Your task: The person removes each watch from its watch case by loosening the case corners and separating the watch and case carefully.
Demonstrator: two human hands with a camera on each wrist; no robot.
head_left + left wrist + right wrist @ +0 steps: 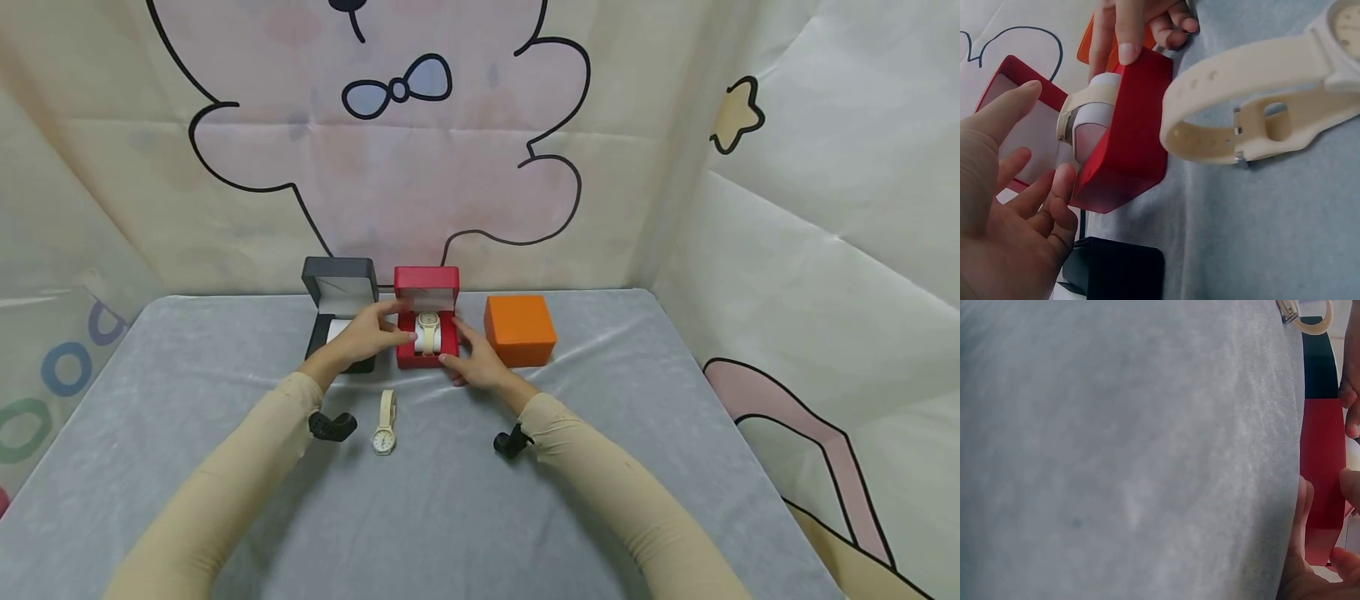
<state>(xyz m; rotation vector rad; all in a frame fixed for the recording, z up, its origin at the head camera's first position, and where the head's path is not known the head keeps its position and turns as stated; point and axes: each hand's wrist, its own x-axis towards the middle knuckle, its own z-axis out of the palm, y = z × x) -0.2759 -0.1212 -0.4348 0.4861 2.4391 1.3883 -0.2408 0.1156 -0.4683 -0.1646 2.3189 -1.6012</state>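
Note:
An open red watch box [412,362] stands at the back of the table. Inside it a cream-strapped watch [428,322] wraps round a white cushion. My right hand [482,363] grips the box's front right corner, thumb on the rim and fingers along the outside. On the other side, my left hand [369,335] hovers at the box's left edge with relaxed, spread fingers, holding nothing. In the left wrist view its thumb [1019,103] points toward the raised lid. A second cream watch [383,440] lies on the cloth in front, its strap looped.
Left of the red box is an open dark grey box [339,267] with a white cushion, partly behind my left hand. A closed orange box [520,329] stands to the right. Grey cloth [465,500] covers the table; a printed curtain [480,167] hangs behind it.

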